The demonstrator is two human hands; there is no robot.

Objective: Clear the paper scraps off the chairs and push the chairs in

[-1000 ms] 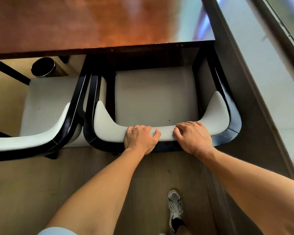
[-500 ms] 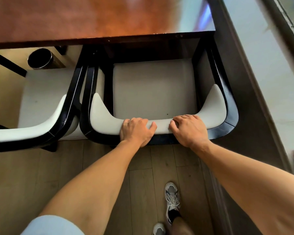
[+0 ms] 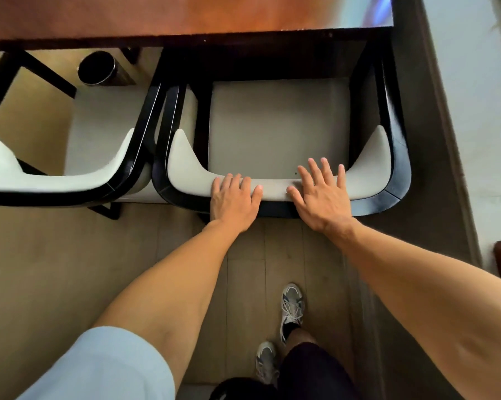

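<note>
Nearly tucked: both hands flat on the chair back, pushing toward the table.

Closest, the left hand (image 3: pixel 234 201) and right hand (image 3: pixel 321 194) lie with fingers straight and spread on the padded backrest of the right chair (image 3: pixel 275 125), gripping nothing. Best to press evenly so it rolls in straight. Its seat shows no scraps. The left chair (image 3: pixel 105 134) sits touching alongside, the wall base close right; beyond, the table (image 3: pixel 185 15) edge overhangs the seat front.

Both bare forearms reach up from the lower frame toward centre. The left hand (image 3: pixel 234 203) lies flat, fingers straight; the right hand (image 3: pixel 322 194) spreads its fingers wide.
</note>
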